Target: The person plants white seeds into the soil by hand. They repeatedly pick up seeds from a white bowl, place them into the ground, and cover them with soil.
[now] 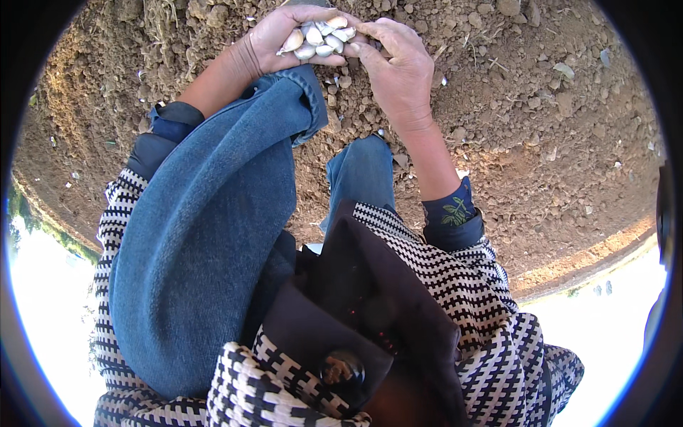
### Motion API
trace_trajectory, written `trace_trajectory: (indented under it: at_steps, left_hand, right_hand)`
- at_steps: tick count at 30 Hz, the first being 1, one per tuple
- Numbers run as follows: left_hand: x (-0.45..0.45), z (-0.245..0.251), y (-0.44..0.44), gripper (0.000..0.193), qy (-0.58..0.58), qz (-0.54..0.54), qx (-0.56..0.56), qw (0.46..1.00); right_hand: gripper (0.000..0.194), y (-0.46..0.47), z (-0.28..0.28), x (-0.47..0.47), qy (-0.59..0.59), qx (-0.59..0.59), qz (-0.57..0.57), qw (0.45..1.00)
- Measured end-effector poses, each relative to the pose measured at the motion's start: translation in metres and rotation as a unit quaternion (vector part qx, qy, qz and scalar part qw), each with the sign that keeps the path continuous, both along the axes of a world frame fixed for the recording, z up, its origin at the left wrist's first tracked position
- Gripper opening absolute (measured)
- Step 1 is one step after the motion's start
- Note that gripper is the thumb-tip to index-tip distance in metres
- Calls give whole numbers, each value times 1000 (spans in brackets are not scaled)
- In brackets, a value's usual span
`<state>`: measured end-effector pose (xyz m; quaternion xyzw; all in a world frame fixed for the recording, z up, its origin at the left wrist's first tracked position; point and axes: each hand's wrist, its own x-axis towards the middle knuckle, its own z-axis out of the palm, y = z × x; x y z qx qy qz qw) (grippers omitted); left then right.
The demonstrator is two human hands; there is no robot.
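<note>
Palm up, my left hand (272,33) cradles a small heap of garlic cloves (315,36), pale white with some pinkish-tan skins. The cloves lie loose across its palm and fingers. My right hand (401,72) reaches in from the right, its thumb and forefinger at the left fingertips, beside the heap. Whether a clove sits between those two fingers cannot be made out. Just below the left hand is the turned-up hem of a blue jeans leg (299,99). Both hands are above loose brown soil (512,107).
Small white pieces lie scattered over the cloddy soil, some perhaps cloves, too small to tell. Among them are straw bits and a pale dry leaf (564,70). The other jeans leg (363,165) stands between my arms. A houndstooth jacket (469,283) fills the lower view.
</note>
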<state>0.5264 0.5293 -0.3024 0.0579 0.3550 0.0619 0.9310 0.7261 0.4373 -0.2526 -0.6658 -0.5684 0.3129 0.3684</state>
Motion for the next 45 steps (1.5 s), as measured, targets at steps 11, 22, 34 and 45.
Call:
trace_trajectory:
  at_steps: [11,22,34,45]
  left_hand:
    - [3,7,-17,34,48,-46,3,998]
    - [-5,21,-15,34,112,-122,-18,986]
    - [-25,4,-22,37,56,23,-37,997]
    - [-30,2,-28,38,55,28,-11,998]
  right_hand:
    - [19,-13,-12,-36,-242,66,77,965]
    - [19,-15,-14,-12,37,-243,-87,965]
    - [16,26,-107,33,-374,-79,100,918]
    - [6,29,-87,29,-366,-197,182,891]
